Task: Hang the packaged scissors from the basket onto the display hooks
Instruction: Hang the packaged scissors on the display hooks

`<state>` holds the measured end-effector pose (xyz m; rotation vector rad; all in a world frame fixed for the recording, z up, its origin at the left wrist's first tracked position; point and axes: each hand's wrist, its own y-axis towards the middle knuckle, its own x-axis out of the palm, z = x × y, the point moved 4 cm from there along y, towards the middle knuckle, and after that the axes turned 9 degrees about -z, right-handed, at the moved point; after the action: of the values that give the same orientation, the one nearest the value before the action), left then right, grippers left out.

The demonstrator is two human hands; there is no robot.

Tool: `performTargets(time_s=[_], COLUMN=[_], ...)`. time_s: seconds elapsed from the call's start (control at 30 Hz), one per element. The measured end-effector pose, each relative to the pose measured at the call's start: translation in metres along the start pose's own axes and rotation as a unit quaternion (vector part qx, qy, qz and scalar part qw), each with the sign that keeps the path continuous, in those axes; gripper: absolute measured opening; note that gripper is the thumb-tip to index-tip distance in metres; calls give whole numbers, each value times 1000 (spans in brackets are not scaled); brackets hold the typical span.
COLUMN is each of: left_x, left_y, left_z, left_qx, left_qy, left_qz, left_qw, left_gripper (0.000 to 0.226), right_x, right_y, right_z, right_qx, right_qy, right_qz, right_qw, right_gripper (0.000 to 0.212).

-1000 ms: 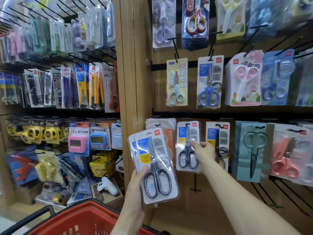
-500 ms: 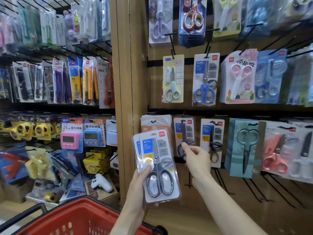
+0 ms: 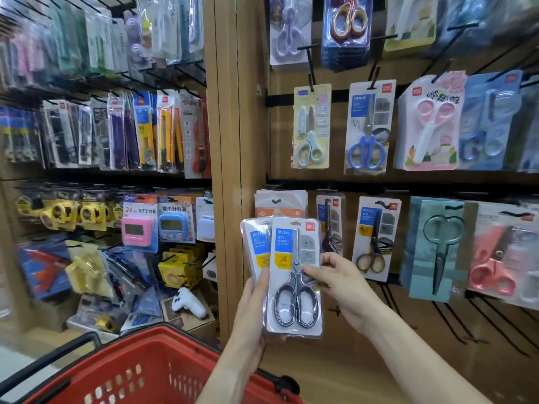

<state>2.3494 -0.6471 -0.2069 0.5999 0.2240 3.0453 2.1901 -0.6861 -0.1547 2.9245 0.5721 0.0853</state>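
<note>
Two packaged scissors sit stacked in my left hand point(image 3: 253, 301), which grips them from the left edge. The front pack point(image 3: 294, 275) shows grey-handled scissors on a white card with a blue label; the back pack point(image 3: 256, 243) peeks out behind it at the upper left. My right hand point(image 3: 338, 282) pinches the front pack at its right edge, about mid-height. Behind the packs, a same-style pack point(image 3: 329, 225) hangs on a lower-row display hook of the wooden panel. The red basket point(image 3: 151, 371) is below at the bottom left.
More scissor packs fill the panel: yellow-handled point(image 3: 376, 237), blue-handled point(image 3: 369, 126), pink point(image 3: 430, 121), a teal card point(image 3: 437, 249). Bare black hooks point(image 3: 443, 313) jut out low on the right. A wooden post point(image 3: 230, 141) divides this panel from shelves of cutters and timers on the left.
My right hand left the hanging pack on the lower hook and came back to pinch the front pack in my left hand. The view shifted slightly left and down.
</note>
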Motion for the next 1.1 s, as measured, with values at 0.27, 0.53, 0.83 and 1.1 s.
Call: performTargets(time_s=[0.27,0.53,0.83,1.1], left_x=[-4,-20,-23,-20], left_y=[2,2,-1,-8], left_z=[0,-7,0,8], left_qx=[4,-22,-20,-26], left_qy=[-11,-23,22,38], left_qz=[-31,2,24,27], left_qw=[999,999,999,999], left_gripper=[50,52,52,61], right_x=[-1,-13,-37,-43], right_y=[-1,0,14,33], right_z=[1,-11,-23,-29], right_qx=[10,-20,-68,-58], right_qy=[44,191,72,14], right_qz=[-70,-34,130,179], right_qw=[997,981,987,982], right_gripper=[30,34,22,20])
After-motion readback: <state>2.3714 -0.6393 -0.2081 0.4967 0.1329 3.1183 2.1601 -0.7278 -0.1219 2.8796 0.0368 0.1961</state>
